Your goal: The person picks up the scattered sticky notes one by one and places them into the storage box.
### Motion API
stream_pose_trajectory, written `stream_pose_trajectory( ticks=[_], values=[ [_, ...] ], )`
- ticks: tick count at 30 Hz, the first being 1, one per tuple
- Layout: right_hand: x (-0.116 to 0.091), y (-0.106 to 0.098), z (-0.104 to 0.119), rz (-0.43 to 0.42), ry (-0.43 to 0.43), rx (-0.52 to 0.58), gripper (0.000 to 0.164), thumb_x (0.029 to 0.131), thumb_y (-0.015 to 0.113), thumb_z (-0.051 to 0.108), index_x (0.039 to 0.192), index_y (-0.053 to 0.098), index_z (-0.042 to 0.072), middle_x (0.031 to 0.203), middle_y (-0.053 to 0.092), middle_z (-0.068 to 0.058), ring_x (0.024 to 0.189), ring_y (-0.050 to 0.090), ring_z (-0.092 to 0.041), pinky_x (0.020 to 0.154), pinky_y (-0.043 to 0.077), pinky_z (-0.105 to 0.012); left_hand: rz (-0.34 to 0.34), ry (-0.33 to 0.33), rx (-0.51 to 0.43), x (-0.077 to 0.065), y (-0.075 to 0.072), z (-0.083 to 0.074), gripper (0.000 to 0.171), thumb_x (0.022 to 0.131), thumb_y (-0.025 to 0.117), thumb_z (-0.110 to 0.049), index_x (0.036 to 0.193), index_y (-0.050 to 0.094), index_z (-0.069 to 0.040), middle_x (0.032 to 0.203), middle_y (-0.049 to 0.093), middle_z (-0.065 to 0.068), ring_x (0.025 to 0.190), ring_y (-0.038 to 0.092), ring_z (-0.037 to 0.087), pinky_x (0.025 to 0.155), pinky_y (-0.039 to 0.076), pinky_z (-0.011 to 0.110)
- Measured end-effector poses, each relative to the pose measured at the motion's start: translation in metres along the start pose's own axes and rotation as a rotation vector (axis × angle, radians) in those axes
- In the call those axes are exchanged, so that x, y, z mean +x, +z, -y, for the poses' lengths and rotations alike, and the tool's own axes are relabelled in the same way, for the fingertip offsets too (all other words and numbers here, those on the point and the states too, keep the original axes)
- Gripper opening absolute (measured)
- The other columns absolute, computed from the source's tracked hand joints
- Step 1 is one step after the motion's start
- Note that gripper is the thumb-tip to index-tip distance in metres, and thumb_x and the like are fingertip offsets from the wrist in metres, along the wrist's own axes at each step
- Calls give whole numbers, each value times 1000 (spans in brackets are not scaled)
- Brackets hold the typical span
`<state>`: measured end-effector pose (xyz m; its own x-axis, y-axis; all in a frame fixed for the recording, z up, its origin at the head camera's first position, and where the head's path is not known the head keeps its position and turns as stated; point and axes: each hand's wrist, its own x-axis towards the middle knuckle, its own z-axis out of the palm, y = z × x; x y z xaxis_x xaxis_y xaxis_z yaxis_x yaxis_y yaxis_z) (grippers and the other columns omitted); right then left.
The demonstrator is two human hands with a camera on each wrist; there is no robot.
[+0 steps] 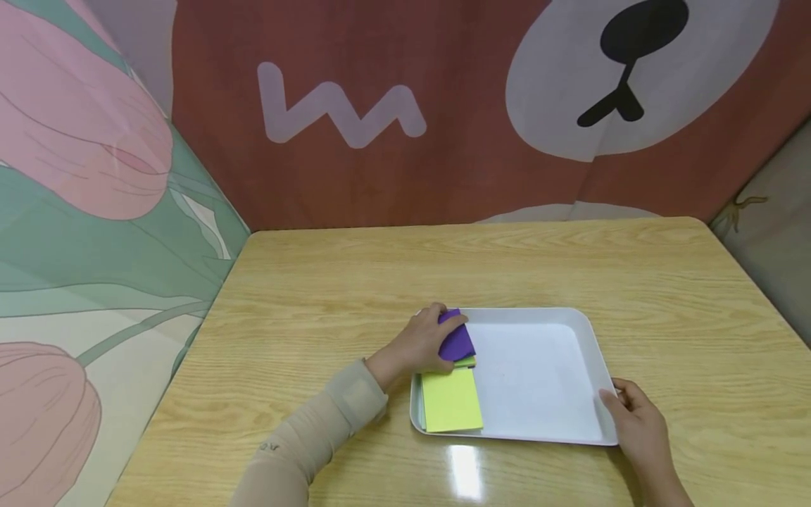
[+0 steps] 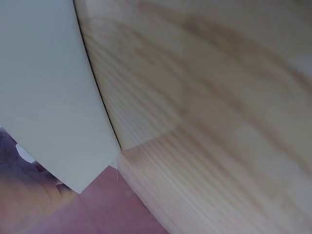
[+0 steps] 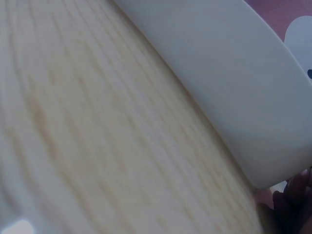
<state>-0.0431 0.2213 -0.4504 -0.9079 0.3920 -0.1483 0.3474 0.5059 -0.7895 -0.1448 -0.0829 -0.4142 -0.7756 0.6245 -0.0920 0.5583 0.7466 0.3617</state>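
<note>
A white rectangular tray (image 1: 538, 380) lies on the wooden table. In its far left part my left hand (image 1: 423, 341) grips a stack of paper squares with a purple one (image 1: 457, 345) on top, its fingers along the far side and its thumb at the near side. A yellow-green stack of paper squares (image 1: 453, 401) rests in the near left corner, just in front of that hand. At the tray's right side, my right hand (image 1: 640, 422) pinches the rim near the front corner. The right wrist view shows the tray's outer wall (image 3: 219, 83) and the dark fingers (image 3: 292, 200) at its end.
The wooden table (image 1: 317, 282) runs back to a red-brown printed curtain (image 1: 380, 183) with a cartoon animal face. Another curtain (image 1: 114, 282) with large pink flowers hangs along the left side. Light glares off the tabletop in front of the tray.
</note>
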Motion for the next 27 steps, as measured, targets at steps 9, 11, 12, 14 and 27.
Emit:
stream_pose_trajectory(
  ticks=[9,11,12,14,27],
  values=[
    [-1,-1,-1,-5,2,-4,29,87,51,21,107,54,0,68,42,-2,61,40,-10,48,36,-21,47,6,26,1,-1,0,78,69,69,-35,135,29,-23,129,32,16,108,35,24,94,33,38],
    [-2,0,-1,-3,0,-1,29,87,51,20,107,54,0,68,43,-2,60,40,-10,48,36,-21,62,8,36,1,-1,0,77,70,68,-36,135,29,-22,129,33,15,109,36,24,95,32,38],
    [-3,0,-1,1,-1,5,29,87,51,20,107,54,0,68,43,-2,60,41,-9,47,37,-21,68,10,42,1,-1,0,77,70,68,-37,135,30,-22,129,33,16,109,35,24,95,31,38],
    [-3,0,-1,5,-3,19,29,87,51,19,107,53,-1,68,44,-1,59,42,-9,46,38,-21,74,17,54,0,-1,1,75,70,67,-38,134,32,-21,130,34,15,111,35,25,97,30,38],
    [-2,1,2,4,-4,12,29,87,51,20,107,54,0,69,45,-1,60,42,-8,47,38,-20,59,51,73,-3,-3,5,62,73,66,-37,127,45,-17,134,38,14,123,29,26,101,26,36]
  ],
)
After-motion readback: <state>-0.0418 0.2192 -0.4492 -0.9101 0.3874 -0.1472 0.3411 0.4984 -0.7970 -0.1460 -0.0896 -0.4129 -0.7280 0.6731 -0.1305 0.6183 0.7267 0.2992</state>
